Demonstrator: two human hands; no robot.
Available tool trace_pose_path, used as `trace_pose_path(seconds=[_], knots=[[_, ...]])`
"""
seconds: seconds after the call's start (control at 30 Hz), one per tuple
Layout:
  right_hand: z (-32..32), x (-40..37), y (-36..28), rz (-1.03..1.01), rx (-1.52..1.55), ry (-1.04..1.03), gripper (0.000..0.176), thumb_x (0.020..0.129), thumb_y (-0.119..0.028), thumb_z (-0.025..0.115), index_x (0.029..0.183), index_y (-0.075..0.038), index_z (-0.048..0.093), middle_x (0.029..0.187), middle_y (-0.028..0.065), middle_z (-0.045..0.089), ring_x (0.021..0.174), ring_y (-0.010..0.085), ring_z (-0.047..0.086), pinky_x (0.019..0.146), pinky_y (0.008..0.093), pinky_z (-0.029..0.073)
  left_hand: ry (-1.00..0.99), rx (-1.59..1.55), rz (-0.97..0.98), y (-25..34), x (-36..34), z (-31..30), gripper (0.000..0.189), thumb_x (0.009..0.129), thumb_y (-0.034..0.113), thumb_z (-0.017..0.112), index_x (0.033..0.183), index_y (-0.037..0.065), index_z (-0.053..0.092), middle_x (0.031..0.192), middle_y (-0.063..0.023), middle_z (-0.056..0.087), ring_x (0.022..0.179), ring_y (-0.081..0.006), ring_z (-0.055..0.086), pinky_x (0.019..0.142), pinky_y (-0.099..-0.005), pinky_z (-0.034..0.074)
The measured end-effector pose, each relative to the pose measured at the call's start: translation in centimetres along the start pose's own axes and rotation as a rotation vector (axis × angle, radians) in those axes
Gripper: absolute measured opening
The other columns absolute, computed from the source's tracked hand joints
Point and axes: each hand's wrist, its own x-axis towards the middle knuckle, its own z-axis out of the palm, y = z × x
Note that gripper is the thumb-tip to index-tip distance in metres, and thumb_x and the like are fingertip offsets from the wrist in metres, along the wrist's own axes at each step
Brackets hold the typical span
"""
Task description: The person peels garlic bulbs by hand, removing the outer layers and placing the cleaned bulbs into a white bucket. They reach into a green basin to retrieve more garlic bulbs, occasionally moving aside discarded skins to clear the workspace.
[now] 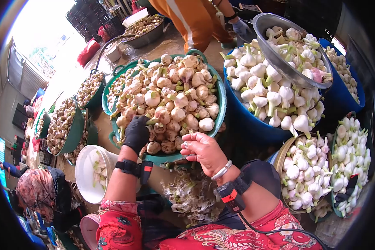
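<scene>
In front of me stands a green tub point(221, 106) heaped with brownish, unpeeled garlic bulbs point(178, 114). My left hand point(136, 134), in a black glove, is at the tub's near left side, its fingers closed around a garlic bulb with a short stem at the edge of the heap. Over the tub's near rim is my right hand point(204, 153), bare, with its fingers curled in toward the thumb. Whatever it may hold is too small to make out. Loose garlic skins point(193, 196) lie on the floor below my hands.
A blue barrel point(254, 118) of cleaned white garlic stands at right, with a metal bowl point(260, 39) of garlic on it. More garlic fills a bucket point(281, 160) at lower right. A white bucket point(87, 166) stands left. Other people point(187, 21) are at the back and lower left.
</scene>
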Motion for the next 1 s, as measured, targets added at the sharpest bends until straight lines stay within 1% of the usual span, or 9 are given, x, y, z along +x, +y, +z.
trace_pose_path(seconds=[0.13, 0.27, 0.37, 0.53, 0.6, 0.73, 0.87, 0.93, 1.0], knots=[[0.3, 0.3, 1.1, -0.125, -0.136, -0.039, 0.054, 0.079, -0.004, 0.064, 0.13, -0.006, 0.045, 0.123, 0.011, 0.048, 0.096, 0.0145, 0.056, 0.077, 0.0294, 0.05, 0.213, -0.199, 0.211, 0.9, -3.7, -3.8, 0.018, 0.079, 0.01, 0.06, 0.095, 0.005, 0.067, 0.082, -0.0136, 0.066, 0.075, -0.029, 0.065, 0.069, -0.0347, 0.052], [1.9, 0.4, 2.5, -0.622, -0.207, -0.303, 0.075, 0.073, 0.006, 0.066, 0.14, -0.011, 0.036, 0.134, 0.01, 0.043, 0.114, 0.0171, 0.051, 0.092, 0.0301, 0.046, -0.108, -1.342, -0.3, 6.3, -11.0, -7.2, 0.026, 0.085, 0.014, 0.061, 0.105, -0.002, 0.062, 0.082, -0.0059, 0.065, 0.07, -0.0142, 0.063, 0.063, -0.0288, 0.053], [1.5, -0.2, 3.4, -0.203, -0.145, -0.528, 0.072, 0.073, 0.006, 0.067, 0.137, -0.008, 0.039, 0.125, 0.0075, 0.053, 0.109, 0.0158, 0.055, 0.093, 0.0304, 0.046, -0.093, -1.486, -0.417, 7.5, -14.3, -7.3, 0.032, 0.09, 0.019, 0.058, 0.114, -0.001, 0.057, 0.088, -0.0087, 0.065, 0.073, -0.0154, 0.064, 0.067, -0.0265, 0.053], [3.0, -2.1, 5.2, -0.274, -0.193, -0.421, 0.064, 0.075, 0.003, 0.07, 0.133, -0.005, 0.043, 0.117, 0.0057, 0.057, 0.105, 0.0134, 0.057, 0.091, 0.0286, 0.047, 0.024, -1.465, -0.334, 8.8, -16.3, -6.3, 0.026, 0.09, 0.017, 0.059, 0.109, -0.001, 0.058, 0.089, -0.0045, 0.063, 0.077, -0.0107, 0.06, 0.067, -0.0246, 0.051], [3.1, -2.7, 5.2, -0.744, -0.664, -0.27, 0.062, 0.077, 0.003, 0.069, 0.133, -0.005, 0.044, 0.117, 0.0059, 0.057, 0.102, 0.0133, 0.058, 0.09, 0.0279, 0.048, 0.091, -1.486, -0.344, 8.8, -16.8, -5.6, 0.024, 0.091, 0.016, 0.058, 0.106, -0.001, 0.058, 0.09, -0.0044, 0.063, 0.077, -0.011, 0.06, 0.068, -0.0252, 0.051], [2.3, -3.3, 5.4, -0.285, -0.142, -0.353, 0.063, 0.078, 0.001, 0.07, 0.134, -0.003, 0.042, 0.116, 0.0077, 0.059, 0.1, 0.0143, 0.06, 0.089, 0.0277, 0.049, 0.028, -1.632, -0.399, 9.4, -16.9, -5.5, 0.021, 0.091, 0.014, 0.057, 0.105, -0.002, 0.059, 0.091, -0.0084, 0.065, 0.079, -0.0157, 0.065, 0.069, -0.0299, 0.055], [1.9, -3.2, 5.6, -0.28, -0.073, -0.37, 0.059, 0.079, 0.003, 0.067, 0.133, -0.001, 0.042, 0.114, 0.0087, 0.059, 0.1, 0.0157, 0.061, 0.086, 0.0276, 0.05, 0.041, -1.607, -0.416, 10.1, -16.9, -6.0, 0.02, 0.087, 0.01, 0.059, 0.103, -0.002, 0.061, 0.091, -0.0084, 0.066, 0.078, -0.0181, 0.066, 0.069, -0.0308, 0.055], [1.9, -3.1, 5.4, -0.297, -0.094, -0.322, 0.059, 0.079, 0.004, 0.066, 0.133, -0.001, 0.042, 0.113, 0.0088, 0.06, 0.101, 0.0169, 0.061, 0.085, 0.0286, 0.05, 0.114, -0.801, 0.133, 7.7, -16.7, -4.6, 0.02, 0.082, 0.007, 0.061, 0.101, 0.0, 0.062, 0.089, -0.0093, 0.066, 0.076, -0.0197, 0.066, 0.067, -0.0307, 0.054], [1.8, -3.1, 5.2, -0.292, -0.083, -0.335, 0.059, 0.079, 0.004, 0.066, 0.133, -0.001, 0.041, 0.114, 0.0089, 0.059, 0.1, 0.0173, 0.061, 0.085, 0.0287, 0.051, 0.078, -1.251, -0.201, 9.2, -16.6, -4.8, 0.021, 0.093, 0.016, 0.051, 0.1, -0.002, 0.058, 0.088, -0.0091, 0.064, 0.079, -0.0188, 0.066, 0.068, -0.0308, 0.056]])
